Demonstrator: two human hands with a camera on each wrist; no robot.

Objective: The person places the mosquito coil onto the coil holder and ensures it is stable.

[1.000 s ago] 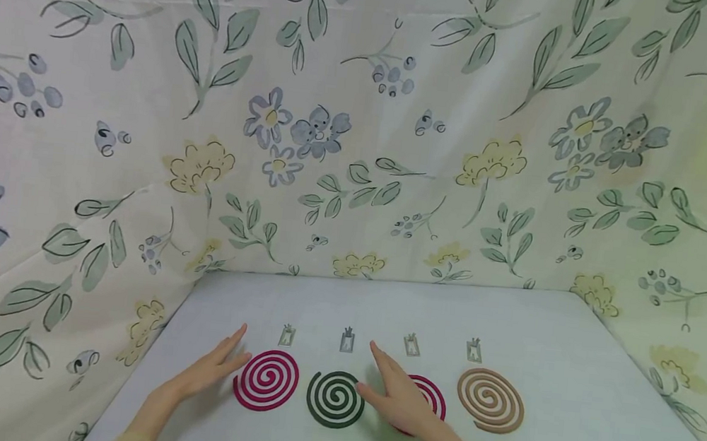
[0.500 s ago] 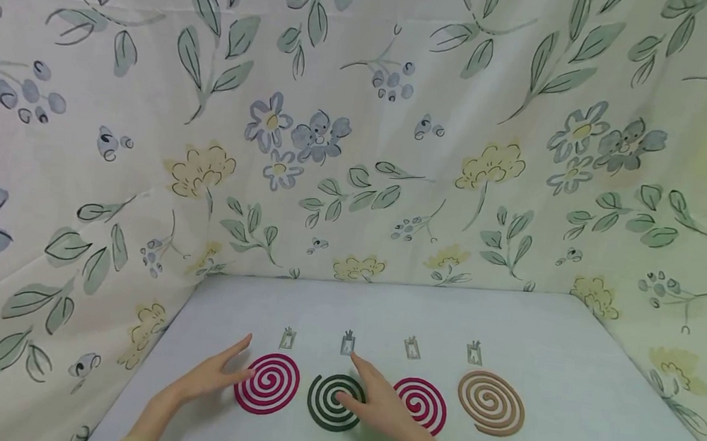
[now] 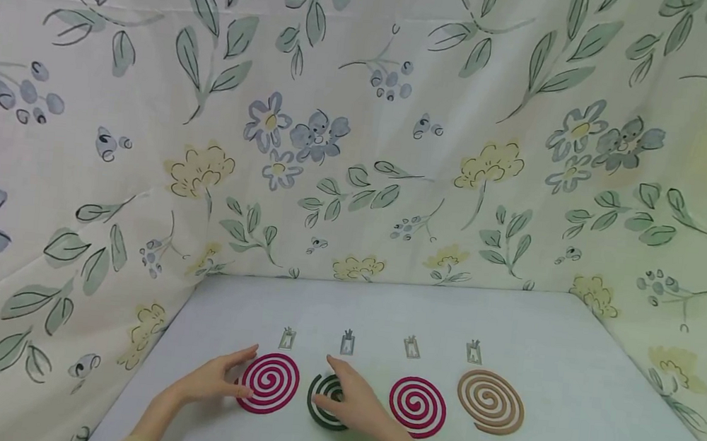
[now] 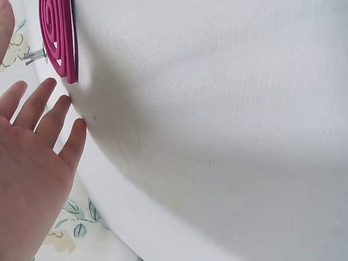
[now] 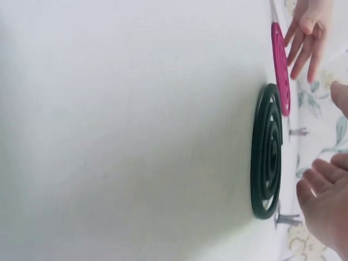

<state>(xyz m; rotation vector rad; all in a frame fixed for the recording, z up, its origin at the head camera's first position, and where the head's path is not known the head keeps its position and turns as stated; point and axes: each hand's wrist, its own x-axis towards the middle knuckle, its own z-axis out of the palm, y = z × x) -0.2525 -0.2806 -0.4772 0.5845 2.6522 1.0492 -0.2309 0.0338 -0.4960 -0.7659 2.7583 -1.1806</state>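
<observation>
Since a second ago the right hand has shifted leftward, from partly over the right magenta mosquito coil to above the dark green mosquito coil; the left hand is beside the left magenta mosquito coil, thumb over its rim. Both hands are half open, fingers bent, holding nothing. The head view hides the green coil's right part; the right wrist view shows it unobstructed, apart from the hand. That round coil lies flat, its outer tail at the far left, pointing away. The tan mosquito coil's tail is on its near side. Beyond, four metal coil stands line the white tabletop before floral cloth.
</observation>
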